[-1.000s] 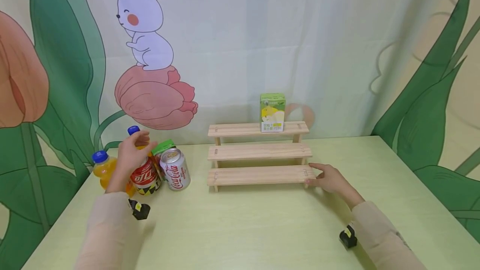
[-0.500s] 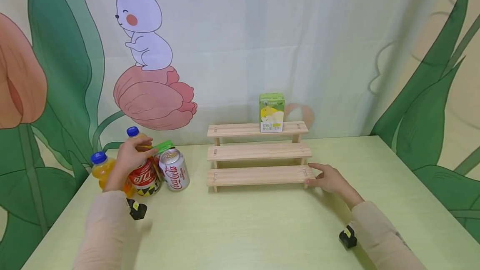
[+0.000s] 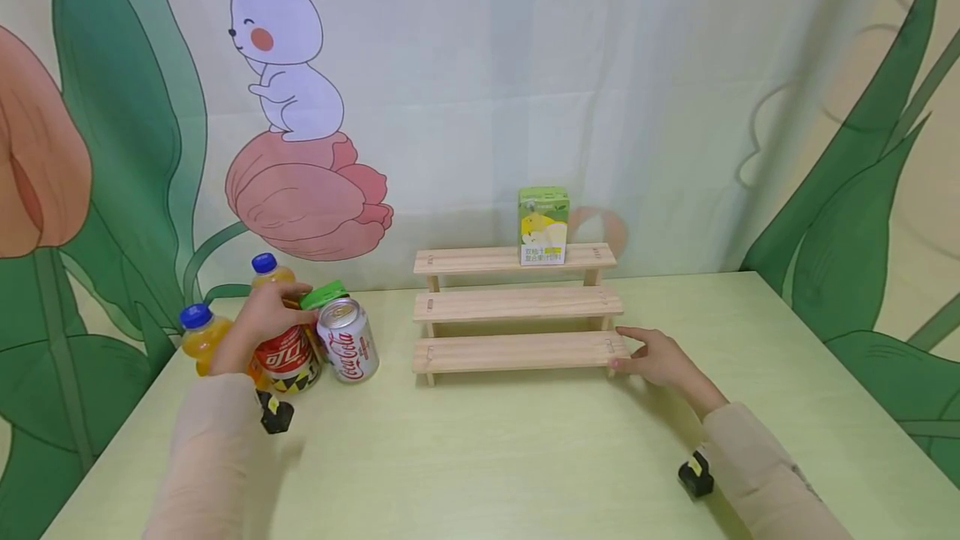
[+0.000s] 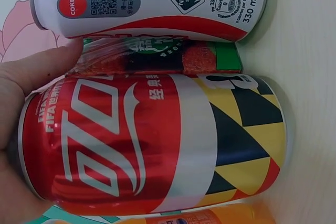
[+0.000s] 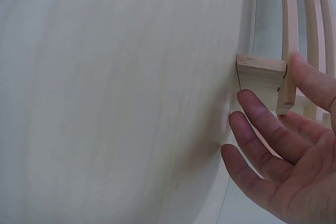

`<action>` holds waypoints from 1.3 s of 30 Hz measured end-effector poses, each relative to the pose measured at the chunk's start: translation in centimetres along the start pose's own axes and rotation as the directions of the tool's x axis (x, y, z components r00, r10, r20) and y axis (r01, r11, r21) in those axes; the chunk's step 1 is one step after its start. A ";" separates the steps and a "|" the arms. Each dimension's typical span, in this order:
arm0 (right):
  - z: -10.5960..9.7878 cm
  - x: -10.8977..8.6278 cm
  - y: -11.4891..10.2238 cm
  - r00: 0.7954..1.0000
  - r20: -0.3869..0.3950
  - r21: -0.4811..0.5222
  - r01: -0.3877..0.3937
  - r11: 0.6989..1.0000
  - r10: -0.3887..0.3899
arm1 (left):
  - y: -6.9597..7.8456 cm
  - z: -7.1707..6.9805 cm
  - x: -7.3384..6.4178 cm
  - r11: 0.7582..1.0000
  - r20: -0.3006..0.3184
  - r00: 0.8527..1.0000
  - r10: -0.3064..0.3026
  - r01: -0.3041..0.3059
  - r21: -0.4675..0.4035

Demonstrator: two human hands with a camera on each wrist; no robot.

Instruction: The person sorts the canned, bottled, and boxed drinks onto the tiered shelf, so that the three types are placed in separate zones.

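Note:
In the head view my left hand bends over the upper part of a red cola can. The left wrist view shows a finger past one side of the can's top end and the palm at its rim; the can stands upright, low against the table. Beside it are a white Coca-Cola can and a green-topped pack, its lower part mostly hidden. At the right, my right hand pinches the end of the lowest board of a three-tier wooden rack, its remaining fingers spread near the leg.
Two orange drink bottles with blue caps, one farther back and one at left, stand close around the left hand. A green juice carton stands on the rack's top tier. Behind the table hangs a printed curtain.
My left hand has come down onto the red cola can from above, uncovering the bottle behind it. The right hand has stayed at the rack's end.

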State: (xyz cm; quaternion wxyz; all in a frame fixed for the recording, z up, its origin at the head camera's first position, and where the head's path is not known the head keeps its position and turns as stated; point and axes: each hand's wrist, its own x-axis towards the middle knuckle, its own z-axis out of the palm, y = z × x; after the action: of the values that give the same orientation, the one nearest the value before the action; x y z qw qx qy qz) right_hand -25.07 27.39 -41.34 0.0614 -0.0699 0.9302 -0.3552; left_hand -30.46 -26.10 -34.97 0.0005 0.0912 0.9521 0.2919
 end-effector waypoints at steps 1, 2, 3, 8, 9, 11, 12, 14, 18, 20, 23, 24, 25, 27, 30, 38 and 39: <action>0.0 0.0 0.0 1.000 0.001 0.001 -0.001 1.000 0.001 | 0.0 0.0 0.1 1.000 0.006 1.000 -0.008 0.008 0.004; 0.0 0.0 0.0 1.000 0.002 0.005 -0.001 1.000 0.001 | 0.0 0.0 0.1 1.000 0.011 1.000 -0.015 0.015 0.006; 0.0 0.0 0.0 1.000 0.002 0.006 -0.001 1.000 0.001 | 0.0 0.0 0.2 1.000 0.015 1.000 -0.023 0.023 0.009; 0.0 0.0 0.0 1.000 -0.004 0.008 -0.001 1.000 0.001 | 0.2 0.1 0.4 0.999 0.016 0.999 -0.038 0.038 0.015; 0.0 0.0 0.0 1.000 -0.005 0.007 -0.002 1.000 0.002 | 0.3 0.1 0.4 0.999 0.014 0.999 -0.039 0.038 0.021; 0.0 -0.1 0.0 1.000 -0.006 0.007 -0.005 1.000 0.005 | 0.3 0.2 0.3 0.999 0.008 0.999 -0.033 0.033 0.029; 0.0 -0.1 0.0 1.000 -0.006 0.006 -0.006 1.000 0.006 | 0.3 0.2 0.3 0.999 0.006 0.999 -0.031 0.031 0.033; 0.1 -0.1 -0.1 1.000 -0.005 0.010 -0.009 1.000 0.009 | 0.3 0.3 0.3 0.999 0.003 1.000 -0.026 0.026 0.042; 0.1 -0.2 0.0 1.000 -0.005 0.016 -0.002 1.000 0.002 | 0.4 0.3 0.1 0.998 0.000 1.000 -0.015 0.015 0.053; 0.0 -0.1 0.0 1.000 -0.004 0.023 0.005 1.000 -0.005 | 0.5 0.3 0.0 0.998 -0.001 1.000 -0.007 0.007 0.056; 0.0 -0.1 0.1 1.000 0.000 0.024 0.018 1.000 -0.018 | 0.5 0.4 0.0 0.998 -0.005 1.000 0.002 -0.002 0.066; 0.0 -0.1 0.1 1.000 0.003 0.026 0.021 0.999 -0.021 | 0.6 0.4 -0.1 0.998 -0.008 1.000 0.005 -0.004 0.070; 0.0 -0.1 0.1 1.000 0.003 0.024 0.022 0.999 -0.022 | 0.6 0.4 -0.1 0.997 -0.008 1.000 0.007 -0.006 0.073; 0.0 -0.1 0.1 1.000 0.001 0.020 0.023 1.000 -0.023 | 0.6 0.4 -0.1 0.997 -0.009 1.000 0.006 -0.005 0.077; 0.0 -0.1 0.1 1.000 -0.003 0.017 0.015 1.000 -0.015 | 0.6 0.4 -0.1 0.998 -0.004 1.000 -0.001 0.001 0.071; 0.0 0.0 0.2 1.000 -0.004 0.010 0.004 1.000 -0.004 | 1.0 0.6 -0.1 0.998 -0.052 0.999 0.009 -0.006 0.060; 0.0 0.1 0.2 1.000 -0.004 0.011 0.003 1.000 -0.003 | 1.0 0.6 -0.1 0.998 -0.065 0.998 0.019 -0.014 0.065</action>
State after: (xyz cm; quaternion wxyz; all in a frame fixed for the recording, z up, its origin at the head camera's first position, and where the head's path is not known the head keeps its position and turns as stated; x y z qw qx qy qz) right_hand -25.17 27.51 -41.50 0.0596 -0.0702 0.9282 -0.3606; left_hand -30.14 -24.95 -34.91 -0.0360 0.0894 0.9597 0.2639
